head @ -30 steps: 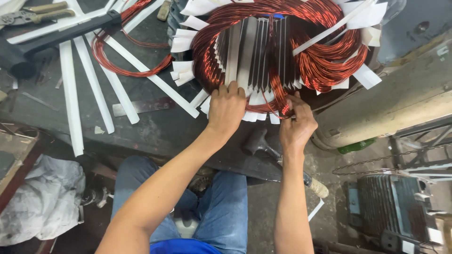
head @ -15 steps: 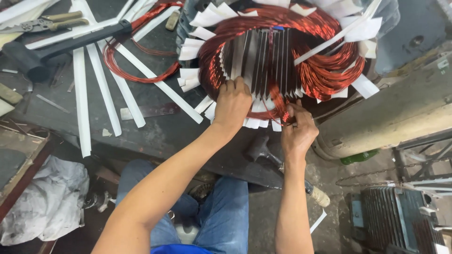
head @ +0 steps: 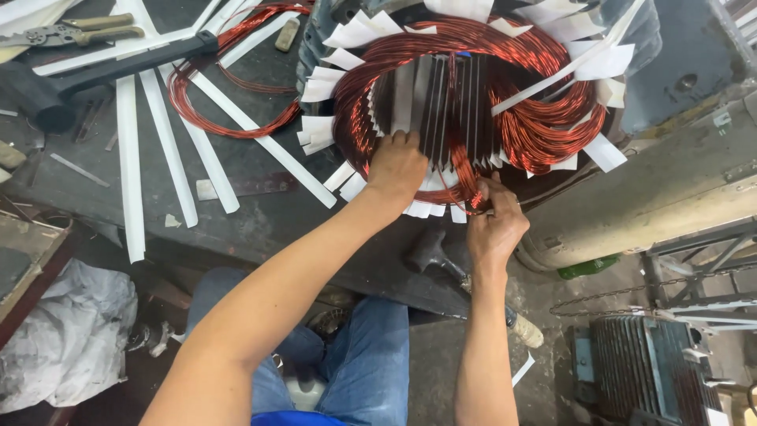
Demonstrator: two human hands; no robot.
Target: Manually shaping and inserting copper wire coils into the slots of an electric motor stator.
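A large motor stator (head: 465,102) lies on the dark workbench (head: 276,213), wound with thick copper coils (head: 544,118) and lined with white insulation paper strips (head: 323,130). My left hand (head: 398,166) presses on the copper winding at the stator's near rim, fingers curled over the slots. My right hand (head: 495,221) pinches copper wire and a paper strip at the lower rim, just right of the left hand.
Long white paper strips (head: 130,158) and a loose copper coil (head: 229,79) lie left of the stator. Pliers (head: 71,31) and a black tool (head: 95,71) sit far left. A hammer (head: 430,252) lies near my knees. A finned motor (head: 646,371) stands lower right.
The view has shifted, so the stator sits lower and more central. Both hands stay at the near rim, the right hand working slightly closer to the winding.
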